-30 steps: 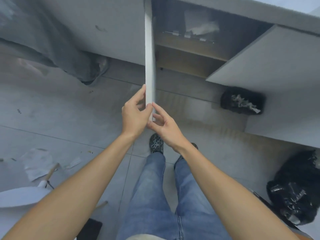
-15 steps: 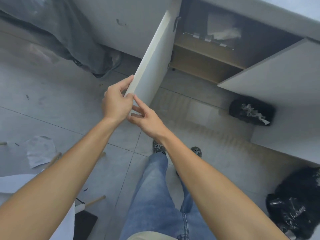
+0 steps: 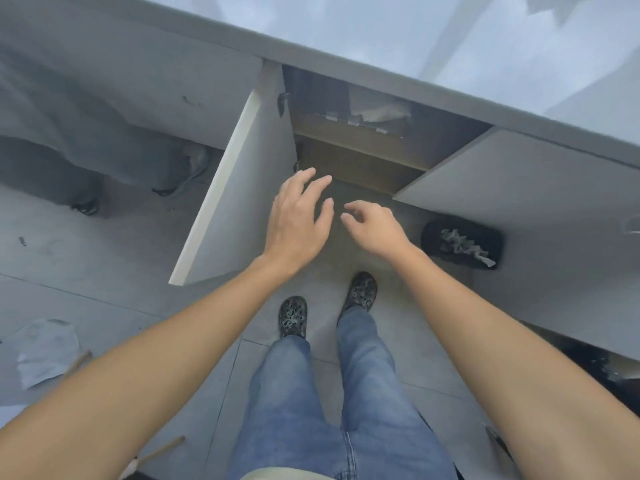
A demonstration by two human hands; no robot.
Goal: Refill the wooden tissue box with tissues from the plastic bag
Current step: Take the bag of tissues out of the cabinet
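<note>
Grey tiled floor [image 3: 104, 258] below me, a cabinet with both doors swung open at the top of the frame.

My left hand [image 3: 298, 223] is spread, fingers straight, holding nothing, just right of the left door [image 3: 239, 188]; my right hand [image 3: 374, 230] hangs loosely curled and empty beside it. White tissues in clear plastic [image 3: 377, 110] lie on the shelf [image 3: 346, 140] at upper centre. I can't see the wooden box.

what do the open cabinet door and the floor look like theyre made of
Cabinet door: probably laminated board, matte pale grey, with a flat lighter edge band showing. Floor: looks like large grey tile, smooth and faintly glossy, with thin straight joint lines; it could be stone-look ceramic.
</note>
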